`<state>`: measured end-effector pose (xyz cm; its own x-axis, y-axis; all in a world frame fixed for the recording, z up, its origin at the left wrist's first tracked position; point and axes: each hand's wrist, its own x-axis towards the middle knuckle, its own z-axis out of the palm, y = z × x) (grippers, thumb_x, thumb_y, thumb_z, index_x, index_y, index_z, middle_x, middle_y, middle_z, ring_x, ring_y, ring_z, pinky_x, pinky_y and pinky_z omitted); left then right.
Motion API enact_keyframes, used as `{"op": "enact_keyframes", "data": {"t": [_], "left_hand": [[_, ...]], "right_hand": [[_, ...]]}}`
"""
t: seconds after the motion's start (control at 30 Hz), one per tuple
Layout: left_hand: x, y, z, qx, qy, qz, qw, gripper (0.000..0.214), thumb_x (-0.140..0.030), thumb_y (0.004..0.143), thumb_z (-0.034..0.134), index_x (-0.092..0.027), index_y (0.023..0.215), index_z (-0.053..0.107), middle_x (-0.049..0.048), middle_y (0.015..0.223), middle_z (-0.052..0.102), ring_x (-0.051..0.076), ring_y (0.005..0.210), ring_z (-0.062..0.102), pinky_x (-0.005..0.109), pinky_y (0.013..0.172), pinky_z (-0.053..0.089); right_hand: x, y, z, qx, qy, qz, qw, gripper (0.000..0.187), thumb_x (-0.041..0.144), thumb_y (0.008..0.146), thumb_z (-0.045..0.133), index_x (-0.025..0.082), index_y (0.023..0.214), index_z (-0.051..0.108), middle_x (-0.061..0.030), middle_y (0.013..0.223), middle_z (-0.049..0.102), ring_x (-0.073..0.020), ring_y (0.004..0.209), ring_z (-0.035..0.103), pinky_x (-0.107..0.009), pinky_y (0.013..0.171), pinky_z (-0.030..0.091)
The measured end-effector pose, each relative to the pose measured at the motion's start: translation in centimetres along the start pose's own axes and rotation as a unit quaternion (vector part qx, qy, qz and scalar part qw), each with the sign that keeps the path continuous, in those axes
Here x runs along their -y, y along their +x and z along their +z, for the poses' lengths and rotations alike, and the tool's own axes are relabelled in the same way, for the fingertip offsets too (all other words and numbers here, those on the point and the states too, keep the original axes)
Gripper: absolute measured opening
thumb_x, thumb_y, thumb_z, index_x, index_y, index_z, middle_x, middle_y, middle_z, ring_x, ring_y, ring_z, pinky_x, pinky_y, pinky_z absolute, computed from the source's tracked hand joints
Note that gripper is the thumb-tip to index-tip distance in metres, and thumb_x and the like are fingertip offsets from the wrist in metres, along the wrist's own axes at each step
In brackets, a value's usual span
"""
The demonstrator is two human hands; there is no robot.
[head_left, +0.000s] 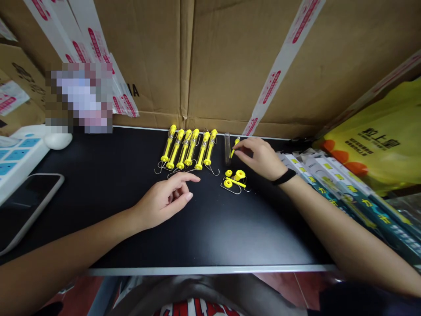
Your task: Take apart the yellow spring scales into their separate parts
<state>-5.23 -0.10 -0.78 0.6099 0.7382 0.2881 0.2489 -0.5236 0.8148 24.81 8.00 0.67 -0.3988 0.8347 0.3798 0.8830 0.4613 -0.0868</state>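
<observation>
Several yellow spring scales [187, 150] with metal hooks lie side by side at the back of the black table [210, 228]. My right hand [259, 158] pinches a small yellow rod [234, 146] beside a clear plastic tube [226, 147]. Just in front of that hand lie loose yellow caps and a wire hook [234, 179]. My left hand [166, 198] rests on the table in front of the scales, fingers loosely curled, index finger stretched out, holding nothing.
Cardboard boxes [230, 61] with printed tape wall off the back. A phone [23, 206] and a white power strip [16, 153] lie at the left. Packaged cards [345, 193] and a yellow bag [378, 140] crowd the right edge.
</observation>
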Motion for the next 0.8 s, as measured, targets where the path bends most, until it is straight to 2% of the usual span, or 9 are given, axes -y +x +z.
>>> {"op": "enact_keyframes", "data": {"t": [0.1,0.23,0.33,0.43,0.53,0.63,0.7,0.8], "left_hand": [[0.1,0.1,-0.1,0.007,0.029,0.001,1.0,0.028,-0.023,0.09,0.044,-0.02,0.117,0.046,-0.0037,0.072,0.05,0.006,0.058,0.045,0.018,0.055,0.038],[0.0,0.2,-0.3,0.016,0.064,0.0,0.998,0.027,-0.022,0.089,0.044,-0.02,0.115,0.047,-0.0047,0.072,0.051,0.005,0.056,0.044,0.017,0.055,0.038],[-0.1,0.1,-0.3,0.028,0.074,-0.002,0.997,0.026,-0.022,0.089,0.043,-0.02,0.114,0.049,-0.0042,0.072,0.052,0.005,0.056,0.045,0.017,0.055,0.039],[-0.1,0.0,-0.3,0.013,0.075,0.008,0.997,0.025,-0.023,0.089,0.044,-0.021,0.113,0.05,-0.0042,0.072,0.052,0.005,0.056,0.045,0.017,0.055,0.039],[-0.1,-0.1,-0.3,-0.007,0.058,-0.009,0.998,0.024,-0.025,0.089,0.044,-0.021,0.112,0.05,-0.0042,0.073,0.051,0.005,0.056,0.045,0.017,0.055,0.039],[-0.1,0.0,-0.2,-0.008,-0.021,-0.058,0.998,0.027,-0.03,0.09,0.044,-0.02,0.115,0.046,-0.0036,0.074,0.05,0.006,0.057,0.048,0.018,0.054,0.041],[-0.1,0.2,0.0,0.001,-0.097,-0.097,0.991,0.03,-0.034,0.091,0.042,-0.02,0.117,0.043,-0.003,0.075,0.051,0.007,0.056,0.05,0.019,0.051,0.042],[0.0,0.4,0.3,0.002,-0.219,-0.149,0.964,0.037,-0.042,0.091,0.039,-0.02,0.12,0.039,0.0006,0.082,0.055,0.009,0.059,0.057,0.02,0.05,0.045]], "right_hand": [[1.6,1.3,-0.3,0.034,-0.019,-0.107,0.994,0.022,0.026,0.085,0.051,0.022,0.103,0.062,-0.0073,0.094,0.06,-0.022,0.089,0.051,-0.034,0.078,0.037],[3.7,3.8,0.3,0.085,-0.107,-0.217,0.967,0.023,0.022,0.083,0.053,0.019,0.105,0.061,-0.0104,0.099,0.059,-0.0242,0.092,0.047,-0.033,0.075,0.034],[4.5,5.2,1.0,0.101,-0.163,-0.251,0.949,0.022,0.015,0.082,0.051,0.017,0.102,0.059,-0.0101,0.095,0.06,-0.0236,0.09,0.048,-0.032,0.071,0.032],[4.7,5.5,1.0,0.093,-0.201,-0.271,0.937,0.018,0.013,0.084,0.047,0.017,0.099,0.058,-0.0085,0.089,0.062,-0.0223,0.085,0.048,-0.032,0.067,0.03],[4.8,4.8,-0.1,0.069,-0.218,-0.27,0.935,0.013,0.017,0.086,0.047,0.018,0.095,0.056,-0.0073,0.085,0.062,-0.0212,0.081,0.048,-0.031,0.064,0.028],[5.7,3.2,-1.9,0.027,-0.214,-0.263,0.94,0.01,0.023,0.087,0.047,0.019,0.091,0.055,-0.0065,0.08,0.06,-0.0203,0.076,0.047,-0.031,0.061,0.028],[7.1,1.6,-3.1,-0.005,-0.209,-0.268,0.941,0.015,0.025,0.09,0.041,0.02,0.086,0.055,-0.0055,0.073,0.058,-0.0193,0.071,0.046,-0.032,0.059,0.027],[9.9,-1.3,-4.2,-0.045,-0.178,-0.297,0.937,0.022,0.019,0.091,0.036,0.024,0.08,0.055,-0.0025,0.063,0.053,-0.0163,0.062,0.043,-0.032,0.056,0.027]]}}
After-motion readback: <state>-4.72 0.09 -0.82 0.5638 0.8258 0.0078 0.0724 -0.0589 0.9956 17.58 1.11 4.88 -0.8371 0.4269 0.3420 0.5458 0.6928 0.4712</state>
